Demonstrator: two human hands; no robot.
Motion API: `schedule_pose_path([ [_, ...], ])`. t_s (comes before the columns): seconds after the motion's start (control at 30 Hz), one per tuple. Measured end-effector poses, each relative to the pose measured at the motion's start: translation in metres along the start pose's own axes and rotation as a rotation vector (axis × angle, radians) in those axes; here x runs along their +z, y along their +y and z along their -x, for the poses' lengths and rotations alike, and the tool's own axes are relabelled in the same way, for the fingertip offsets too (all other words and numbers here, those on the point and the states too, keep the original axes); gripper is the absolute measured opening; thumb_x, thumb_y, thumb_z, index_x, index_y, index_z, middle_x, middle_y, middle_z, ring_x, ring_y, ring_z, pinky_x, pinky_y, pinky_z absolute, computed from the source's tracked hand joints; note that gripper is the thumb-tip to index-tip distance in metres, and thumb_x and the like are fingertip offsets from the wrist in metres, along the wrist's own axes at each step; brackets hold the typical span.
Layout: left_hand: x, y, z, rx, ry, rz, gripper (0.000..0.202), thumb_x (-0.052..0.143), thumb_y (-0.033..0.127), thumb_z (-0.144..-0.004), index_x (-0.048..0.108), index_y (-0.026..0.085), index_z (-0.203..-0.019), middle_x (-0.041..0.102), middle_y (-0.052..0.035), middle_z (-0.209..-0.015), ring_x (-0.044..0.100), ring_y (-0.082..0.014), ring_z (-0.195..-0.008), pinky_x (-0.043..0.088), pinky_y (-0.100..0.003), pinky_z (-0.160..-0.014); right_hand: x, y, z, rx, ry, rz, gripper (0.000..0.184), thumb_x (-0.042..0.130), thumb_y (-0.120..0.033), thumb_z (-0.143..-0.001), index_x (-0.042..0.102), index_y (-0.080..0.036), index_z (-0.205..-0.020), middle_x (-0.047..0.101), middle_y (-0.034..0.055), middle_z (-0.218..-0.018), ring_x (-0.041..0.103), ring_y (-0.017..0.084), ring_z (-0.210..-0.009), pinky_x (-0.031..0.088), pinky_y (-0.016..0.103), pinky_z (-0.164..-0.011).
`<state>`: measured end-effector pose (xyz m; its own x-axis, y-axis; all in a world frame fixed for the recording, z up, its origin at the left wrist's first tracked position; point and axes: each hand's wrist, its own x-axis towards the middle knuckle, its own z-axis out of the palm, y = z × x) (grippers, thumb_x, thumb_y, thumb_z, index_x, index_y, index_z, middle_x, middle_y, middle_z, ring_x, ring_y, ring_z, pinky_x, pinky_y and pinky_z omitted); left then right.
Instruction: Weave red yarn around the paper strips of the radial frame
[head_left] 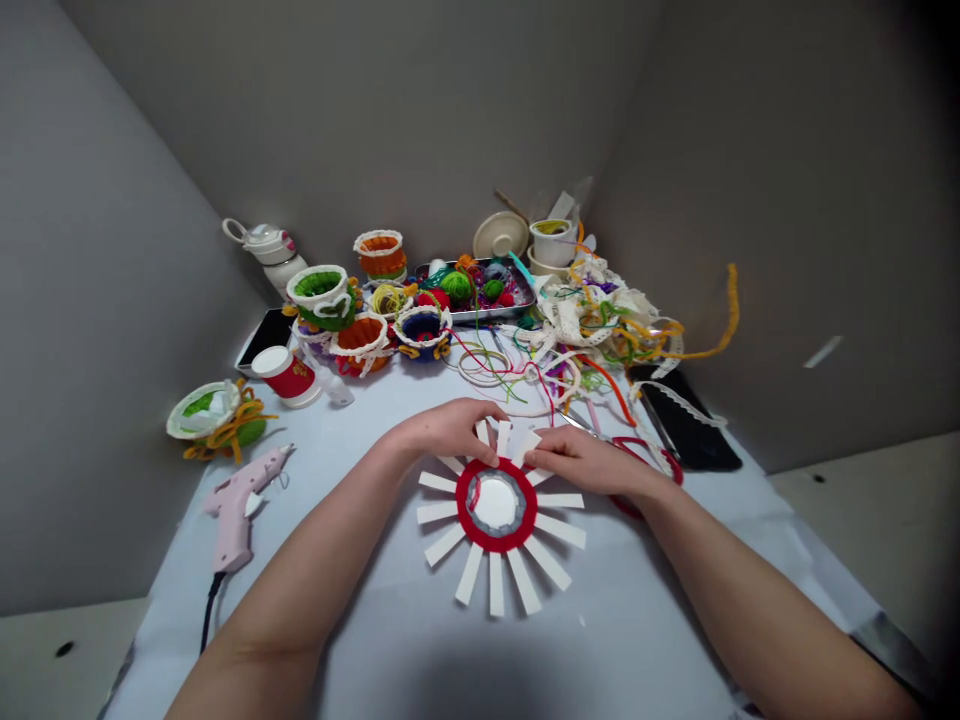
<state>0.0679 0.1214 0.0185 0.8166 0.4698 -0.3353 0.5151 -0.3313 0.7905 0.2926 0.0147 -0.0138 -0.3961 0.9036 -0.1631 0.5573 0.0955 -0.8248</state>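
Observation:
A paper cup cut into white strips (496,585) lies splayed like a sun on the table in front of me. Red yarn (463,505) forms a ring round its base, with a grey band and a white disc inside. At the far side of the ring, my left hand (459,430) grips the upper strips, thumb against the red edge. Opposite it, my right hand (574,458) pinches a strip at the upper right between thumb and fingers. Red-handled scissors (677,468) lie partly under my right wrist.
A pink glue gun (238,505) lies at left, near a red-and-white cup (285,375). Several yarn-covered baskets (362,342) stand behind, beside a tray (480,312) of yarn balls. Tangled yarn and lace (585,315) heap at back right, near a dark phone (694,430).

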Motion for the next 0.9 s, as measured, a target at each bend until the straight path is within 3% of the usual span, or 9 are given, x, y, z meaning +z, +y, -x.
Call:
schedule_pose_path([
  [0.17, 0.006, -0.006, 0.000, 0.032, 0.001, 0.017, 0.041, 0.079, 0.022, -0.069, 0.073, 0.018, -0.110, 0.071, 0.0009, -0.085, 0.064, -0.0176, -0.075, 0.046, -0.025, -0.068, -0.006, 0.005, 0.001, -0.017, 0.023, -0.028, 0.046, 0.053, -0.057, -0.095, 0.062, -0.018, -0.071, 0.052, -0.0016, -0.066, 0.044, 0.014, -0.064, 0.035, 0.026, -0.059],
  [0.37, 0.003, -0.009, 0.004, -0.017, 0.031, -0.021, 0.047, 0.078, 0.022, -0.069, 0.072, 0.018, -0.115, 0.071, 0.0001, -0.088, 0.062, -0.0171, -0.074, 0.045, -0.025, -0.068, -0.016, 0.001, 0.007, -0.008, 0.191, -0.062, 0.045, 0.055, -0.056, -0.094, 0.059, -0.018, -0.071, 0.053, -0.0009, -0.067, 0.046, 0.014, -0.065, 0.036, 0.027, -0.060],
  [0.63, 0.000, -0.013, 0.004, -0.032, 0.047, 0.069, 0.040, 0.075, 0.023, -0.069, 0.072, 0.017, -0.108, 0.071, -0.0001, -0.085, 0.063, -0.0174, -0.073, 0.046, -0.025, -0.064, -0.013, -0.008, 0.013, -0.224, 0.424, 0.056, 0.035, 0.058, -0.041, -0.097, 0.059, -0.020, -0.069, 0.057, 0.0013, -0.070, 0.051, 0.016, -0.070, 0.040, 0.031, -0.071],
  [0.77, -0.006, -0.017, 0.006, -0.028, 0.110, 0.132, 0.033, 0.075, 0.027, -0.068, 0.070, 0.016, -0.099, 0.071, -0.0015, -0.085, 0.067, -0.0202, -0.079, 0.049, -0.027, -0.068, -0.015, -0.003, 0.009, -0.162, 0.411, 0.090, 0.045, 0.054, -0.046, -0.097, 0.048, -0.020, -0.061, 0.047, -0.0006, -0.065, 0.045, 0.015, -0.065, 0.036, 0.030, -0.064],
  [0.9, -0.007, -0.023, 0.004, -0.057, 0.216, 0.198, 0.028, 0.073, 0.027, -0.067, 0.068, 0.016, -0.093, 0.071, -0.0012, -0.085, 0.067, -0.0197, -0.078, 0.050, -0.028, -0.069, -0.015, 0.001, 0.004, -0.025, 0.278, 0.054, 0.052, 0.047, -0.058, -0.097, 0.045, -0.020, -0.061, 0.044, -0.0010, -0.064, 0.041, 0.014, -0.062, 0.032, 0.029, -0.060],
])
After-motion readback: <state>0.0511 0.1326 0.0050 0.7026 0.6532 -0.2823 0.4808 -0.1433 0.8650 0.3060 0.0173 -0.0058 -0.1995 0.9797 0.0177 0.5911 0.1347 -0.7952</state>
